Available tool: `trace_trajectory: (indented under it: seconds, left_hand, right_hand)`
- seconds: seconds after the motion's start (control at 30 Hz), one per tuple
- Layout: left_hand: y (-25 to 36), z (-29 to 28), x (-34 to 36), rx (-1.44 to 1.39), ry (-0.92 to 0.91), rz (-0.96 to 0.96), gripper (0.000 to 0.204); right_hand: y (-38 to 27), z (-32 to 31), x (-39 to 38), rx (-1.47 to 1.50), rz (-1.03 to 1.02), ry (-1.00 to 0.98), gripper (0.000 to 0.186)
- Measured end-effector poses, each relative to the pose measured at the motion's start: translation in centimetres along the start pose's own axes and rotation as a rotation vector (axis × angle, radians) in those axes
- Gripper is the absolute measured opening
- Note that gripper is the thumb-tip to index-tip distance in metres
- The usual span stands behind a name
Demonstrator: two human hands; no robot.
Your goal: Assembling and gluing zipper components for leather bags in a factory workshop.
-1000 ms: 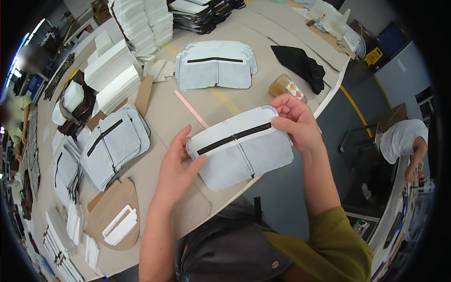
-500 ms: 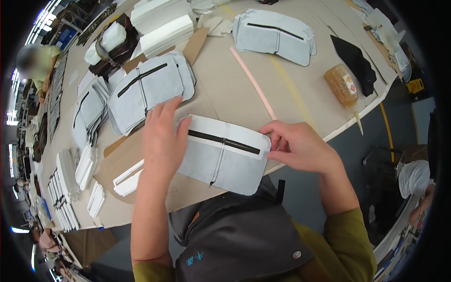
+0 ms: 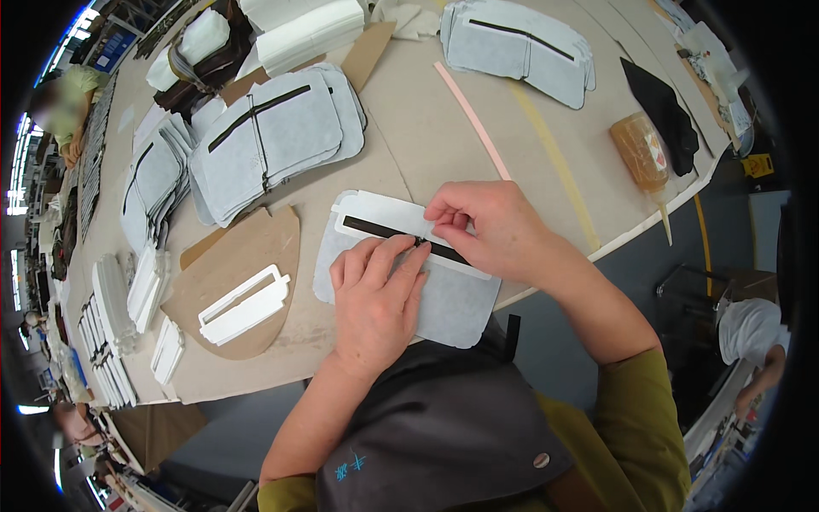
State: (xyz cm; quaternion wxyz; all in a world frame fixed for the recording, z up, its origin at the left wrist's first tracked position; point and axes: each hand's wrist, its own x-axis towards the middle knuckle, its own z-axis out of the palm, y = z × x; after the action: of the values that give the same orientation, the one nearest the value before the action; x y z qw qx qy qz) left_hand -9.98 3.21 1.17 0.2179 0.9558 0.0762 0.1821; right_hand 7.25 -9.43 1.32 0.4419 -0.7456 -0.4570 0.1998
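A pale grey panel with a white strip and a black zipper lies at the table's front edge. My left hand rests on it from below, fingers bent and slightly apart, tips at the zipper's middle. Just right of them, my right hand is pinched over the zipper; whatever is between its fingertips is hidden. To the left, a white frame-shaped piece rests on brown card. Beyond lies a pink strip.
Stacks of similar panels lie back left and back centre, with white bundles behind. A glue bottle and black fabric lie near the table's right edge. Co-workers are at far left, another at right.
My hands have left the panel's two side edges and come together at its middle, on the zipper. The panel now lies under them. The view has shifted.
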Motion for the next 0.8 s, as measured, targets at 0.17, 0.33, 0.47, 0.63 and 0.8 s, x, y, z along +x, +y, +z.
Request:
trace_trajectory:
  seconds: [0.17,0.33,0.47,0.63,0.8]
  left_hand:
    - [0.1,0.1,0.1,0.069,-0.031,-0.007,0.037]
    - [0.3,0.2,0.2,0.117,-0.032,0.004,0.037]
    - [0.3,0.3,0.4,0.101,-0.026,0.020,0.037]
    - [0.1,0.3,0.0,0.102,-0.025,0.007,0.038]
    - [0.1,0.4,0.0,0.051,-0.006,0.001,0.038]
  right_hand:
    - [0.2,0.6,0.2,-0.106,-0.121,0.040,0.015]
    - [0.2,0.4,0.4,-0.215,-0.176,0.071,0.015]
    - [0.7,0.2,0.5,-0.186,-0.157,0.107,0.012]
    - [-0.6,-0.1,1.4,-0.150,-0.077,0.041,0.010]
    - [-0.8,1.3,2.2,-0.069,-0.126,0.000,0.009]
